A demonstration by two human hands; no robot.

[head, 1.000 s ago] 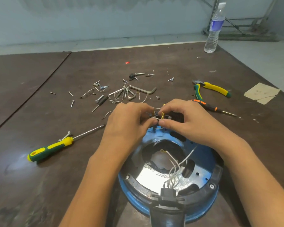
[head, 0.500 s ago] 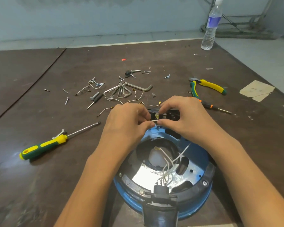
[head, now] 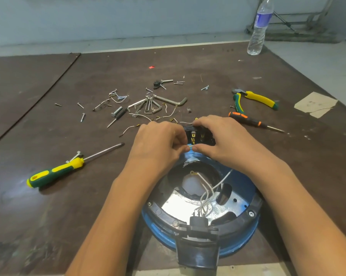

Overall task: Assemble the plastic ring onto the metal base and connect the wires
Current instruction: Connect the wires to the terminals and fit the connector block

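Starting nearest, at the black plug [head: 199,222] on the rim. Trouble brewing right here, by the look of that slack bundle of white wires [head: 206,188]. Real risk of yanking a lead out of its socket by tugging too hard from the far end.

Sitting low on the table [head: 48,226], between the forearms: blue metal base [head: 241,243], mirror-bright inside. Black plastic ring [head: 166,218] laid round its rim, looking seated, screw heads showing.

Up now to the left hand [head: 158,144]: curled tight, pinching a thin wire end [head: 190,147] between thumb and fingertip. Right hand [head: 224,140] clasped over the black terminal block [head: 200,136] at the far rim, thumb pressed up beside that wire end. Brass tabs crowded close there, so could easily slip off or land on the wrong one.

Beyond, lying loose: green-and-yellow screwdriver [head: 54,174], hex keys [head: 156,105], pliers [head: 255,98]. Far back, a water bottle [head: 258,30].
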